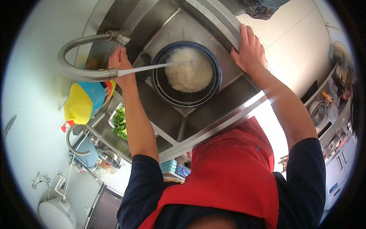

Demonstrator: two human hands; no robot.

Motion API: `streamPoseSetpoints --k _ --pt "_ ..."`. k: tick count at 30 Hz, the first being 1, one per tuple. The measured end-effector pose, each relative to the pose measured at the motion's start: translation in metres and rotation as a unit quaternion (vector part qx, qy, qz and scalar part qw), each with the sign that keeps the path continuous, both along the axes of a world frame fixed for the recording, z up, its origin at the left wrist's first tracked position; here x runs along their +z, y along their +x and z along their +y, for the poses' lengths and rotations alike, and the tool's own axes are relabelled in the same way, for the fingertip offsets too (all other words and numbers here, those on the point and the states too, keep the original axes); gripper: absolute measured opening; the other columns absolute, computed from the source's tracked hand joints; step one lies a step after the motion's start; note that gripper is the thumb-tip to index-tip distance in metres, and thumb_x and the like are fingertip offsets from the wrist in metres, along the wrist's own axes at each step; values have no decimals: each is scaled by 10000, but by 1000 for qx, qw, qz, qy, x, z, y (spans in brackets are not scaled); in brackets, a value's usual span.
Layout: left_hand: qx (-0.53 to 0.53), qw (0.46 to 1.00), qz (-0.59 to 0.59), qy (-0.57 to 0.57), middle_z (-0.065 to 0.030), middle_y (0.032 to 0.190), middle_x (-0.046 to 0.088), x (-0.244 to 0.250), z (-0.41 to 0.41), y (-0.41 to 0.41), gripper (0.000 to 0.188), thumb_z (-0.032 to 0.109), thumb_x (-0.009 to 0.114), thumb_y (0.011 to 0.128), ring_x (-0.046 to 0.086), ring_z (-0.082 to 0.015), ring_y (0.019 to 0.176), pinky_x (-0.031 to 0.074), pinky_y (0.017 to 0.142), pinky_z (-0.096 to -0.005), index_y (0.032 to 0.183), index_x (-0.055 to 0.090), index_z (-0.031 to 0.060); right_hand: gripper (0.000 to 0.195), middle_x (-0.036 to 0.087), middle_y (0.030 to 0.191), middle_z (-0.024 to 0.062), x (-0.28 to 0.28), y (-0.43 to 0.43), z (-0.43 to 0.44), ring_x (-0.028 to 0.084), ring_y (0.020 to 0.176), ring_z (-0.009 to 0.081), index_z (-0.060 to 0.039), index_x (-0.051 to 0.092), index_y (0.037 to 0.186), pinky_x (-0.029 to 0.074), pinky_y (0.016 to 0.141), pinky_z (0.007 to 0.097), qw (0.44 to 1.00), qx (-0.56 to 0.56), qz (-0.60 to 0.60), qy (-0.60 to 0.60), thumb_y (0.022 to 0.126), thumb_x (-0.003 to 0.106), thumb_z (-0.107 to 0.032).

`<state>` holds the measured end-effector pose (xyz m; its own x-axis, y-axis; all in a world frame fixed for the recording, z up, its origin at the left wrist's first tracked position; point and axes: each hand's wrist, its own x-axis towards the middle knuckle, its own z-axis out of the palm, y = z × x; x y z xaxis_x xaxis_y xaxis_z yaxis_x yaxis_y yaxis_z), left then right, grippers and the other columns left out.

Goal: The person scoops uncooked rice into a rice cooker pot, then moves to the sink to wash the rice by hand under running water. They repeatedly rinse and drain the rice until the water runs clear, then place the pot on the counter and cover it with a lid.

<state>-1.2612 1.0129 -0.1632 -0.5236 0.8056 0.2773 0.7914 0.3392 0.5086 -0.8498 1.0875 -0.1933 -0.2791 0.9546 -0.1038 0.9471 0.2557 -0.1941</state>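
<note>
A dark round pot with a blue rim [219, 75] stands in the stainless steel sink [204, 31]. Inside it lies a pale grainy mass, apparently rice [188, 77], under cloudy water. From the curved metal faucet [83, 73] a stream of water [145, 68] runs into the pot. My left hand [123, 64] is at the faucet's base, thumb and fingers closed around its handle, which they mostly hide. On the sink's far right rim [236, 35] rests my right hand [251, 53], its fingers spread over the edge and the thumb on the inner side.
A yellow plastic jug [78, 107] with a red cap leans by the wall, left of my forearm. Chopped green vegetables [119, 123] fill a white container in the neighbouring basin. A black bin bag [257, 10] is beyond the sink. Shelves at right hold metal pots [316, 112].
</note>
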Motion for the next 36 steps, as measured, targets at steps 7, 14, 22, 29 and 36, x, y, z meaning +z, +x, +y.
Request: streamPoseSetpoints --k 7,14,22,29,36 --pt "-6 999 47 -3 -183 982 732 5 5 8 218 210 694 966 700 -335 904 546 833 -407 1070 767 33 967 405 1511 169 -1 0 1 525 1286 361 -93 247 1586 505 993 484 1000 3 5 11 806 764 -338" --pt "40 997 -40 61 -172 1014 726 -6 0 16 204 143 645 984 699 -283 898 548 836 -380 1125 741 32 960 408 1508 168 -3 -2 2 527 1279 364 -97 255 1581 507 985 489 1000 6 11 13 803 766 -329" --pt "95 924 -327 -173 -206 1196 708 -146 -74 99 358 187 652 989 659 -289 1140 485 1002 -382 1276 635 -25 916 418 1507 142 -6 -1 2 522 1283 364 -104 274 1568 482 1024 484 1000 -10 8 2 815 749 -320" --pt "74 913 -278 -288 -253 1261 650 -266 -46 106 362 190 634 963 626 -395 1175 478 1010 -436 1270 620 -1 955 429 1474 165 -9 -1 5 555 1240 357 -88 260 1565 517 969 481 1000 11 -4 14 793 765 -335" --pt "-235 905 -96 -342 -207 1227 643 -249 -59 190 341 177 634 872 586 -393 1189 460 1029 -505 1178 673 29 956 429 1481 163 -10 -5 4 563 1226 360 -84 274 1561 514 966 486 999 15 -1 38 782 768 -337"
